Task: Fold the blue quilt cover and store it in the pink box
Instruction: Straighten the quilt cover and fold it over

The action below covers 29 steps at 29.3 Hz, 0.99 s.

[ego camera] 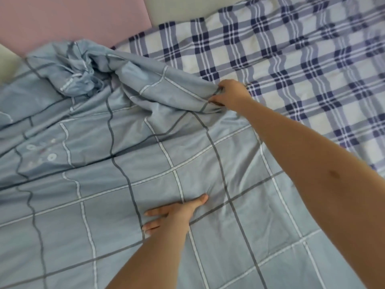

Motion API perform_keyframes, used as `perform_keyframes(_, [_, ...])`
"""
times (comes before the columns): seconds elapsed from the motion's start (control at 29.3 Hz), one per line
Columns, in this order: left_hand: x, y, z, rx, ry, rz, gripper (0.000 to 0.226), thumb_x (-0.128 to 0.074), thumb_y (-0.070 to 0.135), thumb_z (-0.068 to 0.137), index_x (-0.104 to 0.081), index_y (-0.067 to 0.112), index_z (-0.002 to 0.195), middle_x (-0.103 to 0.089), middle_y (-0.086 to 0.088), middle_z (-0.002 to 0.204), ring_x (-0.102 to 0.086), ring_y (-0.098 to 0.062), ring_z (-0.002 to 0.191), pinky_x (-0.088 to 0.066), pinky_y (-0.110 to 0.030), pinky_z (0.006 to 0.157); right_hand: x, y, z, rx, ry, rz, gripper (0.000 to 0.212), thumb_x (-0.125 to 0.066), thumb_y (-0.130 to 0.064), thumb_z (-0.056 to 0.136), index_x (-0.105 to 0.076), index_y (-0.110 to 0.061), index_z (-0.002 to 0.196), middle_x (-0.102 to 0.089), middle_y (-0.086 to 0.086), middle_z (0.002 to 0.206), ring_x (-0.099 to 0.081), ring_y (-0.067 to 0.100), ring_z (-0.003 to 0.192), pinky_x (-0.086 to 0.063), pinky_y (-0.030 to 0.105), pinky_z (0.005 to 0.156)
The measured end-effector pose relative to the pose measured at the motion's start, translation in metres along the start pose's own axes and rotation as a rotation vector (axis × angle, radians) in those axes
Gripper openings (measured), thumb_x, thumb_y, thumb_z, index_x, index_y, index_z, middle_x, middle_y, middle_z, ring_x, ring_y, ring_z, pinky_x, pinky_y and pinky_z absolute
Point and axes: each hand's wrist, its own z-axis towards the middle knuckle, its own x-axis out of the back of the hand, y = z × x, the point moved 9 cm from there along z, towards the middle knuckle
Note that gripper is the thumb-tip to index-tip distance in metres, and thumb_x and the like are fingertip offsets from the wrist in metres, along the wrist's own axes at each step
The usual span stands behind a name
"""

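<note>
Navy-checked sheet (291, 80) lies below pink panel (73, 17) and cream panel (187, 9).

Quilt cover (145, 184) is showing pale grey-blue, with white and dark grey lines crossing in a wide grid; white ring motifs (41, 151) are appearing at 9 o'clock. Bed sheet (302, 69) at 2 o'clock is showing white with navy-and-lavender plaid. Panel (62, 19) at 11 o'clock is showing pink.

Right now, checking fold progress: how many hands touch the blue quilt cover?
2: right hand grips the quilt cover at its lifted edge; left hand presses flat on its middle.
</note>
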Motion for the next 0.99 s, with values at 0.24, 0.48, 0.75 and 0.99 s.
perform_keyframes(0.24, [-0.009, -0.021, 0.023, 0.061, 0.029, 0.005, 0.152, -0.075, 0.080, -0.004, -0.040, 0.027, 0.135, -0.043, -0.004, 0.144, -0.050, -0.030, 0.123, -0.043, -0.049, 0.099, 0.045, 0.014, 0.033, -0.113, 0.316, 0.205, 0.013, -0.048, -0.024, 0.096, -0.044, -0.014, 0.089, -0.060, 0.010, 0.090, -0.062, 0.031, 0.080, -0.056, 0.041, 0.074])
perform_keyframes(0.48, [0.007, 0.006, -0.045, 0.040, 0.069, -0.040, 0.177, -0.073, 0.081, -0.006, -0.021, 0.011, 0.148, -0.018, -0.010, 0.156, -0.027, -0.031, 0.140, -0.030, -0.048, 0.111, 0.045, 0.063, 0.058, -0.294, 0.370, 0.429, 0.005, -0.042, -0.012, 0.095, -0.045, -0.016, 0.092, -0.054, 0.003, 0.074, -0.061, 0.028, 0.074, -0.058, 0.046, 0.075])
perform_keyframes(0.75, [0.052, 0.055, -0.189, 0.052, 0.048, 0.091, 0.172, -0.082, 0.069, 0.028, 0.025, -0.005, 0.141, 0.016, -0.028, 0.152, 0.007, -0.040, 0.143, -0.005, -0.051, 0.117, -0.007, -0.063, -0.059, 0.670, 0.430, -0.058, 0.048, -0.049, -0.027, 0.091, -0.035, -0.013, 0.135, -0.038, 0.019, 0.142, -0.056, 0.031, 0.112, -0.049, 0.046, 0.090])
perform_keyframes(0.99, [0.052, 0.056, -0.190, 0.058, 0.082, 0.119, 0.172, -0.078, 0.076, 0.026, 0.017, -0.003, 0.145, 0.015, -0.026, 0.154, 0.010, -0.039, 0.144, 0.002, -0.052, 0.115, -0.079, 0.064, -0.097, 0.829, -0.102, -1.049, 0.066, -0.009, -0.066, 0.089, 0.011, -0.045, 0.148, -0.008, -0.004, 0.161, -0.003, 0.041, 0.145, 0.006, 0.067, 0.108])
